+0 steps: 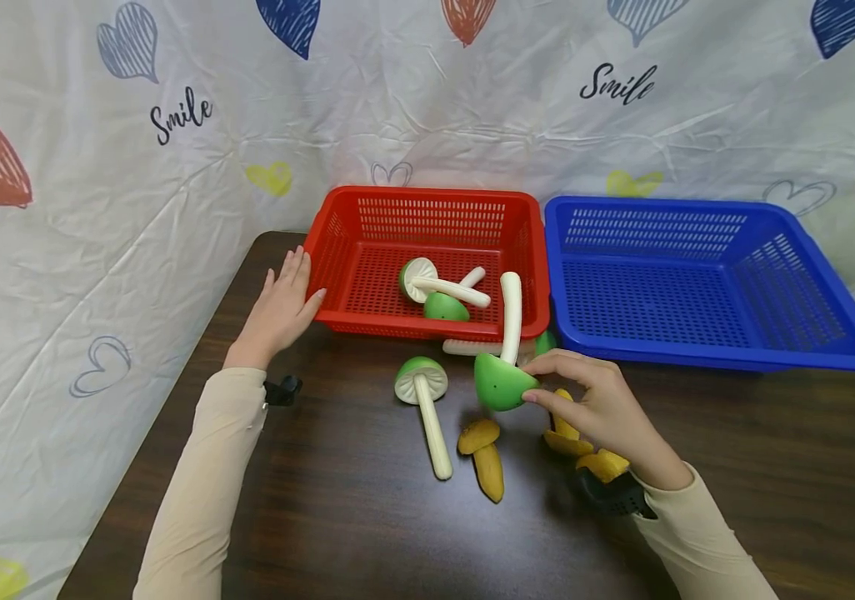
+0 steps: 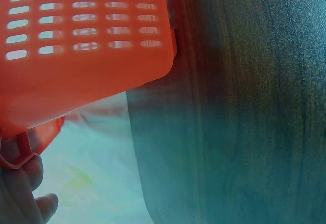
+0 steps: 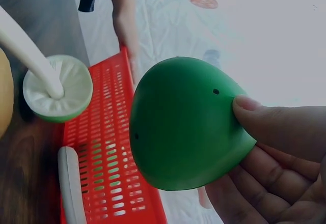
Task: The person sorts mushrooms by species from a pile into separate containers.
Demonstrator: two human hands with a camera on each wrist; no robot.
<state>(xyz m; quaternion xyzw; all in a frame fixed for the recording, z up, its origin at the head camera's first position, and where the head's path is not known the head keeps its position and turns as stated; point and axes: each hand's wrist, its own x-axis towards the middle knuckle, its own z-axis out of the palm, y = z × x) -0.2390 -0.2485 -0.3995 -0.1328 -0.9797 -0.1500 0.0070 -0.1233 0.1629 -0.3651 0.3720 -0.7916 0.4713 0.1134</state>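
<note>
Above the table (image 1: 337, 517), in front of the red basket (image 1: 431, 192) that stood toward the far edge, the grip of the right hand (image 1: 596, 404) was drawn in to a pinch, thumb and fingers holding the cap rim of a green-capped mushroom (image 1: 502, 385). Its cap hung down and its stem pointed up, overlapping the basket's near rim in the head view. The left hand (image 1: 281, 304) lay with fingers extended at the basket's left rim, near the table's far left corner, grasping nothing that could be made out. The step in hand looked like a carry. Two similar mushrooms (image 1: 452, 291) already lay inside, so the next move seemed to call for raising the cap clear of that near rim before letting go. Nearer the table's front edge lay another green mushroom (image 1: 432, 421) and some yellow mushrooms (image 1: 489, 471); a pale stem (image 1: 461, 347) lay along the basket's front wall. The blue basket (image 1: 645, 292) stood to the right.
</note>
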